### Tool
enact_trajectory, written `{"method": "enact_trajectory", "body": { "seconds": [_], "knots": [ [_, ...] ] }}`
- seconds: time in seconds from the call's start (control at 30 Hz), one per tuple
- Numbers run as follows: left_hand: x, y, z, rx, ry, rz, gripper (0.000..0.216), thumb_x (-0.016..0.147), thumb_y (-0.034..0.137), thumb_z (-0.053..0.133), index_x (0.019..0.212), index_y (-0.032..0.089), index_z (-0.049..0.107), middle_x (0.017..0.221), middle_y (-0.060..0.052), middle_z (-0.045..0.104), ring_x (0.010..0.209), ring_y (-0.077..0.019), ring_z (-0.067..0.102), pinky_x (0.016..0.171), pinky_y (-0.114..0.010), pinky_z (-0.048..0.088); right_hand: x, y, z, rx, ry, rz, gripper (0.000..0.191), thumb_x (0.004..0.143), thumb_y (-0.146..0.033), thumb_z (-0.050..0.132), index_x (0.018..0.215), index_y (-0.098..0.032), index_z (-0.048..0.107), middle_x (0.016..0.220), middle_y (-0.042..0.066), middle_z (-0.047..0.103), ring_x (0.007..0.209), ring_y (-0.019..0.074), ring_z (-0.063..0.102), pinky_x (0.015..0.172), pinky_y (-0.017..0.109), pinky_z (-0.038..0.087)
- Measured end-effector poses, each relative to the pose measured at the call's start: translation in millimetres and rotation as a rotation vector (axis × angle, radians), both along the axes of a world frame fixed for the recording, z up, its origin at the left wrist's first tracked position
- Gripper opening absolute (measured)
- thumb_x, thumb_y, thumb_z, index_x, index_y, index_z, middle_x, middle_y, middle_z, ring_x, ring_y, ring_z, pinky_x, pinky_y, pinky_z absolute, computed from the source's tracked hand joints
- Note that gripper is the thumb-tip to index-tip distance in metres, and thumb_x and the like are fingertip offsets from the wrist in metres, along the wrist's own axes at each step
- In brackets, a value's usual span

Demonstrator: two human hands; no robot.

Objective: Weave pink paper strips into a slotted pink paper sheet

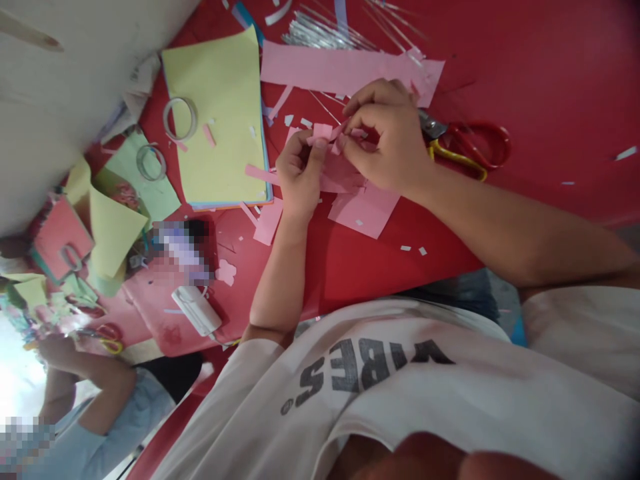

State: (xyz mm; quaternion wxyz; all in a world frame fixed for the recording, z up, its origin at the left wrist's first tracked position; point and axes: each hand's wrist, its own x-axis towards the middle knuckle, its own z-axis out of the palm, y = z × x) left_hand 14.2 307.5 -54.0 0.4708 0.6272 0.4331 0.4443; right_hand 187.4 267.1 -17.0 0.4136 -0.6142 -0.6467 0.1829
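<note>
Pink paper scrap (323, 131) pinched up between left hand (300, 177) and right hand (385, 137), above a red tabletop (550, 80): left thumb and fingertips (314, 152) pressed together on one end, right fingers (363, 113) curled over and closed on the other. Beneath both hands, a loose pile of cut pink paper (363, 210); just beyond them, a long pink paper strip (340, 67). Red-and-yellow-handled scissors (467, 147) right beside the right hand, blades tucked near the wrist. Farther up, a bundle of silver strips (325, 33).

Toward the left, a stack of pale yellow paper (215, 117) with a blue edge, two clear tape rolls (180, 119) nearby, one on the stack and one on green paper (145, 180). Small white and pink snippets scattered across the red surface. Past that, a white corded device (197, 310) and a blurred patch of clutter (180, 250).

Lower left, by a bright opening (15, 380), a co-worker's arm in a pale blue sleeve (100, 407), hand over more scissors (110, 337) (their grip too small to read). White wall (65, 87) along the upper left.
</note>
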Motion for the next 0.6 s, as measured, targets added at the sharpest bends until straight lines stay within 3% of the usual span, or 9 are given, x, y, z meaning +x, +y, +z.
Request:
{"method": "enact_trajectory", "body": {
  "seconds": [0.17,0.3,0.4,0.5,0.6],
  "knots": [
    [-2.5,0.0,0.0,0.023,0.033,-0.044,0.038,0.093,0.064,0.057,0.099,0.027,0.061,0.095,-0.001,0.067,0.099,-0.0188,0.065,0.09,-0.034,0.049,0.1,4.4,-5.0,-0.07,0.084,-0.012,0.018,0.083,-0.033,0.072,0.069,-0.033,0.06,0.108,-0.005,0.07,0.111,0.0299,0.059,0.102,0.061,0.042],
    [-3.2,1.2,-2.3,0.005,-0.056,-0.069,0.035,0.091,0.062,0.063,0.098,0.027,0.064,0.092,0.0,0.068,0.095,-0.0183,0.066,0.087,-0.032,0.051,2.4,5.1,-2.7,-0.116,0.077,-0.017,0.011,0.083,-0.037,0.071,0.076,-0.044,0.067,0.104,-0.008,0.071,0.111,0.0303,0.058,0.098,0.06,0.044],
    [-3.7,3.5,-5.2,-0.01,-0.073,-0.047,0.035,0.089,0.06,0.067,0.094,0.025,0.065,0.091,-0.002,0.069,0.094,-0.0184,0.066,0.085,-0.031,0.051,2.9,6.4,-4.7,-0.043,0.132,-0.002,0.007,0.084,-0.039,0.071,0.078,-0.042,0.068,0.104,-0.007,0.071,0.109,0.0284,0.061,0.1,0.056,0.045],
    [-4.1,5.3,-7.5,-0.009,-0.081,0.012,0.036,0.088,0.06,0.069,0.091,0.024,0.065,0.087,-0.002,0.067,0.093,-0.0186,0.065,0.084,-0.03,0.05,1.7,7.8,-9.0,0.078,0.213,0.027,0.005,0.084,-0.028,0.067,0.082,-0.033,0.067,0.106,-0.002,0.07,0.106,0.0237,0.064,0.103,0.049,0.048],
    [-5.1,6.4,-8.8,-0.001,-0.104,0.032,0.036,0.088,0.058,0.069,0.091,0.022,0.065,0.083,-0.001,0.062,0.083,-0.0157,0.062,0.081,-0.03,0.049,1.2,7.7,-11.1,0.15,0.264,0.066,0.029,0.076,-0.011,0.059,0.094,-0.032,0.065,0.108,0.0,0.067,0.109,0.0222,0.062,0.103,0.044,0.05]
  ]
}}
